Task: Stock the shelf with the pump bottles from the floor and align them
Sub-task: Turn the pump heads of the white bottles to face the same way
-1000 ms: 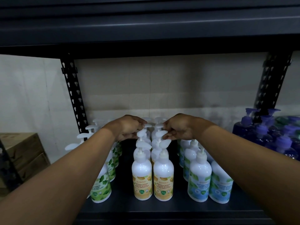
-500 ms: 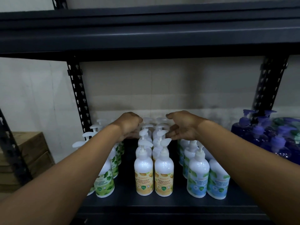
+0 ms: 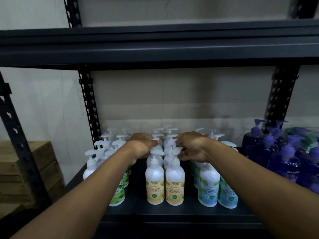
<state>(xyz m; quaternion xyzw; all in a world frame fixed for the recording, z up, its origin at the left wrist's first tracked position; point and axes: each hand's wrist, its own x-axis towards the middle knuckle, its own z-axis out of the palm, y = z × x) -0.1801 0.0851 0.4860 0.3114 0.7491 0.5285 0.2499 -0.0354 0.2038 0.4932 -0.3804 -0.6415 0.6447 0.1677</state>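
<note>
Several white pump bottles stand in rows on the dark shelf (image 3: 172,215). The two middle rows carry orange labels, with the front pair (image 3: 154,185) side by side. My left hand (image 3: 140,146) reaches in over the left middle row, its fingers curled round a pump head behind the front bottle. My right hand (image 3: 192,148) mirrors it on the right middle row, thumb and fingers pinching a pump head just behind the front right bottle (image 3: 174,185). Green-label bottles (image 3: 119,195) stand to the left, partly hidden by my left forearm. Blue-label bottles (image 3: 208,190) stand to the right.
Purple pump bottles (image 3: 284,166) crowd the shelf's right end. The upper shelf board (image 3: 155,47) hangs low overhead. Perforated uprights (image 3: 87,100) stand at the back left and right. Wooden crates (image 3: 25,169) sit left of the rack.
Both hands let go of pump heads further back, lifted apart, then came down on pump heads nearer the front. The view has tilted up and pulled back.
</note>
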